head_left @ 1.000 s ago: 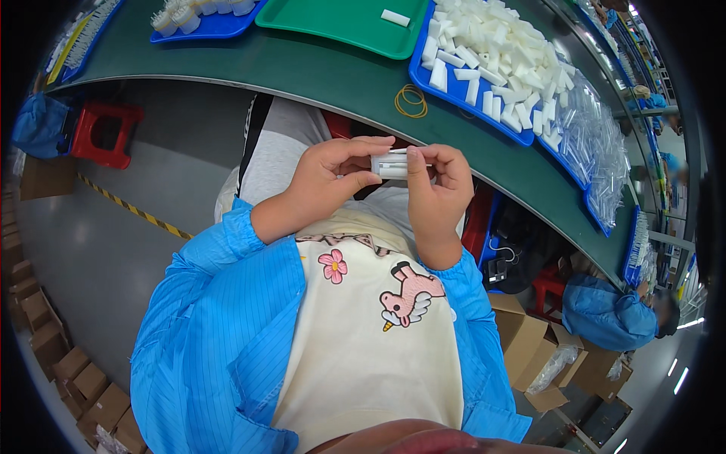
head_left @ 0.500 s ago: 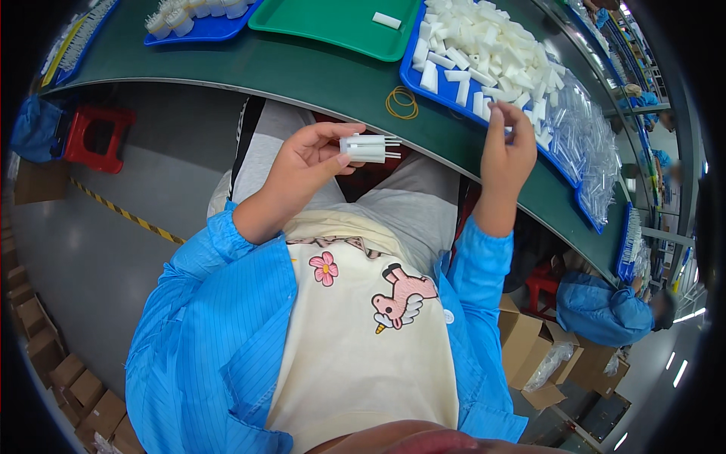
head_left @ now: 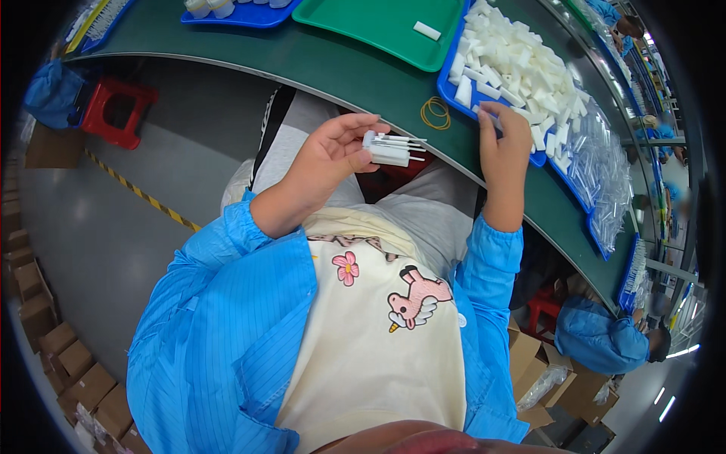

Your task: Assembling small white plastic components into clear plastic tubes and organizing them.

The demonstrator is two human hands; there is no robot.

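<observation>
White blocks (head_left: 514, 57) heap a blue tray (head_left: 447, 85); a green tray (head_left: 367, 32) holds one. The left hand (head_left: 327, 157) clamps a rod-studded white piece (head_left: 390, 154); whether the right hand's fingers (head_left: 508, 125) grip, I can't tell.

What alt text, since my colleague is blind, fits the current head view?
A left hand holds a white piece with thin rods sticking out; the right hand is near a blue tray heaped with white blocks.

White is shown by the thin-rodded plastic piece (head_left: 388, 151) and small oblong blocks (head_left: 516, 60), green by the rectangular plastic tray (head_left: 363, 29). The blue cloth jacket (head_left: 197, 325) is marked with darker pinstripes, the cream shirt (head_left: 378, 371) with a pink flower (head_left: 345, 268) and unicorn (head_left: 431, 290); floor tape (head_left: 141, 194) is striped yellow-black.
</observation>
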